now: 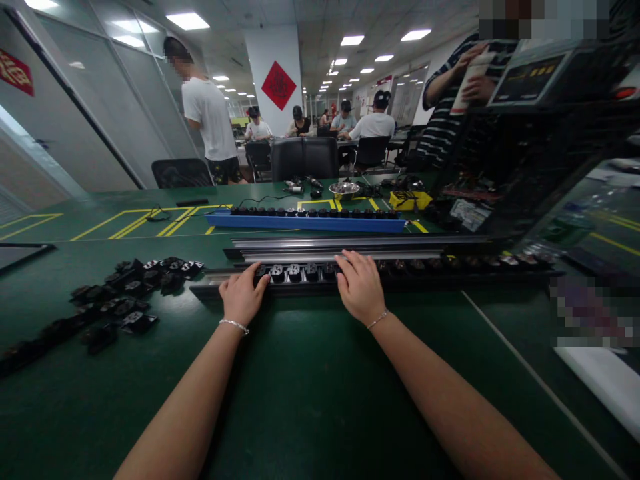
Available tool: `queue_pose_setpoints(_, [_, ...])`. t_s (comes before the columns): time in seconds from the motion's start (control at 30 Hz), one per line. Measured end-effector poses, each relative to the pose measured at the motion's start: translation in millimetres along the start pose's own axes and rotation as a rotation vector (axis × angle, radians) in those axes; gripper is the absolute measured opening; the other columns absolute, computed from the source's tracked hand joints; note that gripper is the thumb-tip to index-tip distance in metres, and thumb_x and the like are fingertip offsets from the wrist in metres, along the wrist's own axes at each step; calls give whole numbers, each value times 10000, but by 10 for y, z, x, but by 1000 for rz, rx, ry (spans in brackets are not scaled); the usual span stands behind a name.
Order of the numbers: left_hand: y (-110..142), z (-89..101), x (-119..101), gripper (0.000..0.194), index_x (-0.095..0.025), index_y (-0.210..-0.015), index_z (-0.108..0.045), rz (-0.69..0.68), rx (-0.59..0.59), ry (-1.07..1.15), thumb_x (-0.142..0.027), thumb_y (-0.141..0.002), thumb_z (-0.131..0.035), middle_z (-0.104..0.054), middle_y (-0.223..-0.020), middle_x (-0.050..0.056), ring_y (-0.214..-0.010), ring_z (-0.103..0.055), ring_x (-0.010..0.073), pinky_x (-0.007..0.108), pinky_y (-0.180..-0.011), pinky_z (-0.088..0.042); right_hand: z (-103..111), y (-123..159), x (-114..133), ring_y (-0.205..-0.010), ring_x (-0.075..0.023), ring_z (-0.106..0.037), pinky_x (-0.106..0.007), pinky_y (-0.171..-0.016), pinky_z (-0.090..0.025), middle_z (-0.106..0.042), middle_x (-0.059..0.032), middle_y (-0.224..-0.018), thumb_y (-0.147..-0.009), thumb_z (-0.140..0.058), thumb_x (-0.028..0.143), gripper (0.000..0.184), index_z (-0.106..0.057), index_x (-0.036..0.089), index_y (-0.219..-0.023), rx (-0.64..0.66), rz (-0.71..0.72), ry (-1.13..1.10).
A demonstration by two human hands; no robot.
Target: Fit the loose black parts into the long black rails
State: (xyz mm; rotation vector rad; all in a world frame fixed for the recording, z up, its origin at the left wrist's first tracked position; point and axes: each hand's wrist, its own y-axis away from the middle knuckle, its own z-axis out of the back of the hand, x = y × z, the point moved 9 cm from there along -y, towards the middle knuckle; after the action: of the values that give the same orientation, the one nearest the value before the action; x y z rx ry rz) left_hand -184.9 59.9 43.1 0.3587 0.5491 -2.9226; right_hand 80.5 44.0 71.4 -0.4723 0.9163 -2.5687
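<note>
The black rail (310, 289) is laid on the green bench (300, 387) ahead of the person, its long axis run from left to right across the view. Its left end is set near the heap of loose black parts (133, 287), with a strip of bench seen between; its right end is reached below the dark equipment (500, 167). A row of round-faced black modules (294, 272) is carried along it, the pale faces near the hands turned upward.

The hands are held apart. The left hand (243, 293) is placed near the rail's left end, thumb and fingers parted about a module; whether it is clamped cannot be told. The right hand (361, 283) is laid palm down over the row farther right, its fingers loosely spread.

Behind, silver strips (300, 255) are lined up close and nearly parallel, and beyond them the blue rail (305, 222) is set the same way. Along the near edge, room is given by the bench surface between the forearms.
</note>
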Motion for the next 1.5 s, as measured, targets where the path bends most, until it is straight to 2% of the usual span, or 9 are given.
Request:
queue_pose_setpoints(0.1, [-25, -8, 41, 476, -279, -1264, -530, 31, 1, 22, -498, -869, -380, -678, -1046, 104, -1051, -532, 286, 444, -918, -323, -195, 37, 200, -1287, -256, -370, -506, -1086, -220, -497, -73, -1354, -906, -368, 308, 430, -489, 258, -1315, 101, 57, 37])
queue_pose_setpoints(0.23, [-34, 17, 94, 468, -273, -1243, -555, 49, -44, 42, -491, -862, -393, -665, -1042, 114, -1072, -520, 279, 441, -933, -317, -308, 97, 200, -1327, -246, -312, -473, -1099, -203, -466, -51, -1388, -903, -392, 309, 431, -479, 267, -1323, 166, 89, 81])
queue_pose_setpoints(0.5, [-35, 117, 334, 425, -247, -1184, -585, 150, -143, 107, -448, -825, -478, -656, -1102, 94, -1127, -509, 258, 436, -1004, -274, -284, 101, 180, -1322, -251, -322, -476, -1083, -228, -471, -61, -1383, -890, -413, 288, 437, -483, 260, -1320, 136, 102, 62])
queue_pose_setpoints(0.7, [-49, 147, 481, 407, -216, -1153, -586, 174, -169, 162, -423, -817, -485, -657, -1138, 80, -1158, -501, 245, 426, -1038, -240, -275, 103, 177, -1317, -251, -330, -471, -1081, -231, -478, -61, -1376, -889, -411, 288, 433, -489, 261, -1314, 124, 112, 56])
queue_pose_setpoints(1.03, [-64, 168, 830, 368, -212, -1138, -584, 297, -234, 224, -383, -820, -511, -652, -1141, 82, -1186, -479, 245, 527, -1086, -134, -287, 109, 157, -1322, -242, -319, -444, -1084, -225, -472, -49, -1383, -875, -459, 319, 450, -478, 269, -1322, 130, 128, 88])
queue_pose_setpoints(1.13, [-74, 179, 960, 369, -207, -1128, -597, 325, -270, 242, -370, -802, -539, -652, -1130, 85, -1166, -492, 251, 509, -1072, -212, -307, 112, 134, -1325, -245, -315, -442, -1084, -228, -466, -48, -1388, -856, -504, 351, 483, -466, 272, -1331, 141, 136, 96])
queue_pose_setpoints(1.27, [-105, 199, 1104, 400, -152, -1123, -608, 305, -322, 289, -330, -768, -559, -647, -1104, 112, -1118, -520, 239, 389, -1002, -366, -328, 115, 120, -1330, -247, -310, -443, -1088, -225, -461, -42, -1392, -838, -540, 332, 505, -460, 278, -1333, 148, 142, 108])
queue_pose_setpoints(1.5, [-115, 208, 1323, 405, -133, -1128, -596, 359, -366, 359, -305, -763, -564, -642, -1098, 123, -1088, -548, 254, 403, -981, -402, -322, 123, 120, -1329, -251, -314, -449, -1086, -224, -462, -43, -1390, -828, -553, 315, 504, -469, 277, -1324, 136, 139, 106])
